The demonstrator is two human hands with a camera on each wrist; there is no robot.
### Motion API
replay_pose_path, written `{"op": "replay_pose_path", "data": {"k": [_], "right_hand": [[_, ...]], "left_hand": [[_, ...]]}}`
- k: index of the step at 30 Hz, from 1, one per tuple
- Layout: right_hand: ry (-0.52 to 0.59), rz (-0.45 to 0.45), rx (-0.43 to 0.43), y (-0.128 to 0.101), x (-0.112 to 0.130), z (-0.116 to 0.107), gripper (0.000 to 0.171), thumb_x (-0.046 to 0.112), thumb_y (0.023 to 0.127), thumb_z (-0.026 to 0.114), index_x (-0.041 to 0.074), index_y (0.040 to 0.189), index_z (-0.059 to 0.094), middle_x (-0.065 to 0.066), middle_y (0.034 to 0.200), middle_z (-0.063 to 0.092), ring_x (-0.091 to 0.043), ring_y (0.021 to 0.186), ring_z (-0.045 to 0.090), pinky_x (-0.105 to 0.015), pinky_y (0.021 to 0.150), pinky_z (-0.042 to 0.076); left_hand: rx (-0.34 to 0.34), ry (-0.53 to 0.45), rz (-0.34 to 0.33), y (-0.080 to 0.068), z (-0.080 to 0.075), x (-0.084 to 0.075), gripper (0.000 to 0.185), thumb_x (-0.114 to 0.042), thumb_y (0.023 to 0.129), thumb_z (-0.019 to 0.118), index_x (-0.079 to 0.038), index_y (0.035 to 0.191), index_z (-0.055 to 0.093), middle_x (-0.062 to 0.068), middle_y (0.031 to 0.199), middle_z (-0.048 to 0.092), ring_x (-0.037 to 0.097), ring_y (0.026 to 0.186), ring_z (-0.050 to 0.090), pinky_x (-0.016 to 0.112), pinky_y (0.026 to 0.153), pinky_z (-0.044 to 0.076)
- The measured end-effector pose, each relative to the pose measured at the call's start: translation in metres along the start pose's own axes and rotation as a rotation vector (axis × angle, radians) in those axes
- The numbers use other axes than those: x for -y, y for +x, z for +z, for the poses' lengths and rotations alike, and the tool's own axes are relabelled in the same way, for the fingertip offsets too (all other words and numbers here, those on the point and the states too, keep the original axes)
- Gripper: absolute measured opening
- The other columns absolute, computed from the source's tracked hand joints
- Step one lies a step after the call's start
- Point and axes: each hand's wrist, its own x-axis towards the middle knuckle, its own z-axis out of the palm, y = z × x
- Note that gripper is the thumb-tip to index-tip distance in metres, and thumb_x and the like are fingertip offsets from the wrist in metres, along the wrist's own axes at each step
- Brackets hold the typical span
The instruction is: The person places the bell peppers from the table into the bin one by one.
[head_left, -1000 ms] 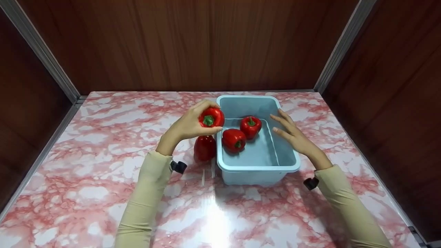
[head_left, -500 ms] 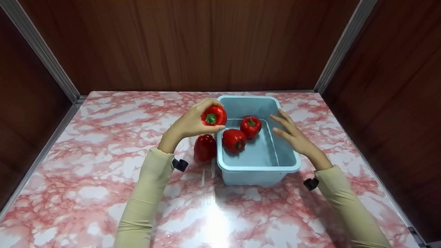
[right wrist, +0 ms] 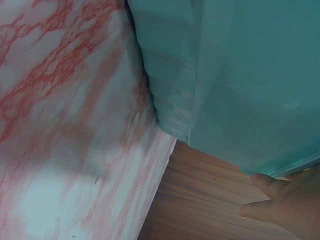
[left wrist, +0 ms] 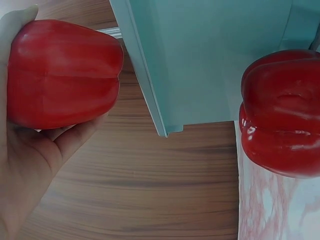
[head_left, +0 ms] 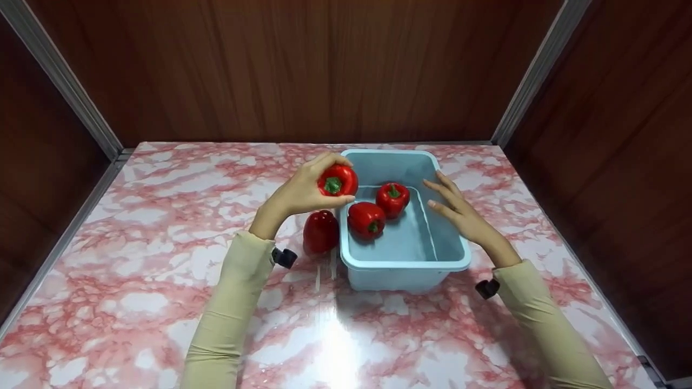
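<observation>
My left hand (head_left: 300,190) grips a red bell pepper (head_left: 347,182) with a green stem, fingers over the far side and thumb on the near side. It is held up at the left rim of a light blue plastic bin (head_left: 405,265). In the left wrist view the held pepper (left wrist: 65,75) lies sideways against the palm. My right hand (head_left: 466,219) is at the bin's right rim, fingers spread and loosely extended over the inside. Two red bell peppers, one on its side (head_left: 366,220) and one with its stem up (head_left: 393,199), lie inside the bin.
Another red bell pepper (head_left: 320,233) stands on the marbled pink-and-white table (head_left: 140,259), close to the bin's left wall. Dark wood-look panels (head_left: 303,70) enclose the table at the back and both sides.
My left hand has shifted slightly right and away with the pepper, bringing it a little further over the bin's left rim. The right hand and the other peppers stay in place.
</observation>
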Motion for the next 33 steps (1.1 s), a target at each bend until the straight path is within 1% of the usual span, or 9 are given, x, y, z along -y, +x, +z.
{"op": "replay_pose_path", "data": {"k": [9, 17, 26, 33], "right_hand": [[-0.012, 0.000, -0.005, 0.0006, -0.0004, 0.0002, 0.048, 0.016, 0.097, 0.046, 0.002, 0.142, 0.034, -0.020, 0.153, 0.003, -0.037, 0.140, -0.001, -0.062, 0.108, 0.003], [0.003, -0.037, -0.013, 0.0009, -0.0017, 0.0011, 0.047, 0.013, 0.096, 0.047, 0.000, 0.140, 0.036, -0.022, 0.153, 0.005, -0.037, 0.140, 0.001, -0.060, 0.109, 0.004], [0.007, -0.026, -0.011, -0.0009, -0.0002, 0.0007, 0.048, 0.015, 0.096, 0.047, 0.002, 0.141, 0.035, -0.020, 0.153, 0.004, -0.035, 0.141, 0.001, -0.061, 0.108, 0.005], [0.009, 0.000, -0.004, -0.0007, 0.0011, 0.0002, 0.049, 0.018, 0.096, 0.048, 0.004, 0.142, 0.035, -0.018, 0.154, 0.004, -0.035, 0.141, 0.000, -0.062, 0.108, 0.003]], "left_hand": [[0.002, -0.014, 0.013, 0.0024, 0.0016, -0.0027, 0.055, -0.046, 0.074, 0.073, -0.021, 0.118, 0.052, -0.008, 0.107, 0.055, 0.008, 0.099, 0.053, 0.026, 0.081, 0.051], [-0.005, -0.018, 0.012, 0.0035, 0.0034, -0.0024, 0.053, -0.045, 0.074, 0.074, -0.024, 0.117, 0.052, -0.008, 0.108, 0.055, 0.007, 0.099, 0.053, 0.025, 0.082, 0.051], [-0.002, 0.015, 0.011, 0.0060, 0.0049, -0.0034, 0.056, -0.048, 0.073, 0.073, -0.024, 0.118, 0.052, -0.008, 0.111, 0.054, 0.007, 0.101, 0.051, 0.026, 0.083, 0.051], [-0.005, 0.015, 0.001, 0.0077, 0.0061, -0.0028, 0.056, -0.050, 0.073, 0.072, -0.025, 0.119, 0.052, -0.008, 0.113, 0.054, 0.007, 0.102, 0.050, 0.026, 0.083, 0.051]]}}
